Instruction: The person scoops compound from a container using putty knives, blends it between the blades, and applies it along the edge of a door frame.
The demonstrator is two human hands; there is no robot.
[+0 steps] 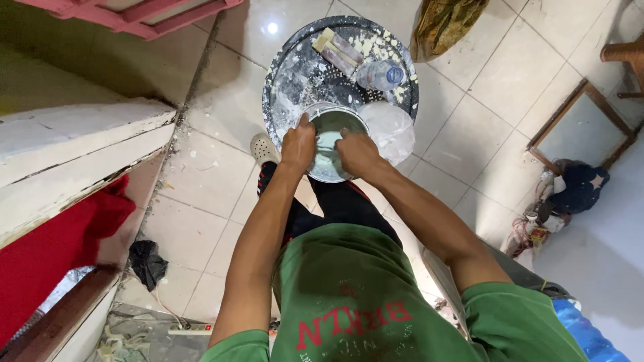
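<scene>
Tiled floor, paint-spattered tray; pale, perhaps paint-filled tin between both hands.

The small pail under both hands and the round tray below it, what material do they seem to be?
The small pail looks like metal: a shiny grey wall with pale paste inside. The round tray seems dark plastic or metal, dull and smeared white; I cannot tell which.

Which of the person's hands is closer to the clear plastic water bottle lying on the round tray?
Right. The right hand sits at the can's near rim, below the water bottle; the left hand grips the can's far side.
</scene>
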